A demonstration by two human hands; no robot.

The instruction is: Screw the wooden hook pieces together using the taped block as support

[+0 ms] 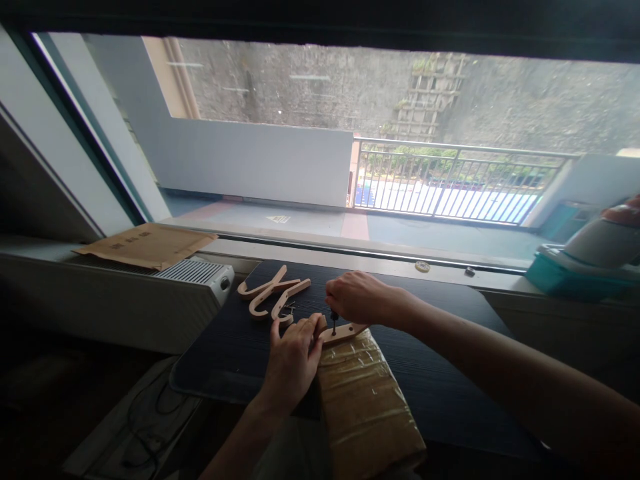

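Observation:
My right hand (355, 297) is wrapped round the handle of a screwdriver (334, 325), whose shaft points down at a light wooden hook (345, 333). That hook lies at the far end of a taped cardboard box (367, 407). My left hand (296, 347) closes on the hook's near left end and steadies it. Several more wooden hooks (270, 291) lie in a loose group on the dark table, up and left of my left hand. Small screws (289, 309) rest beside them. The screwdriver's tip meets the hook near a hole; the exact contact is too small to tell.
The dark table (235, 360) stands against a window sill. A brown envelope (147, 245) lies over a white radiator (200, 270) on the left. On the sill are a roll of tape (423, 267) and a teal container (565, 270). Cables (150, 413) run below left.

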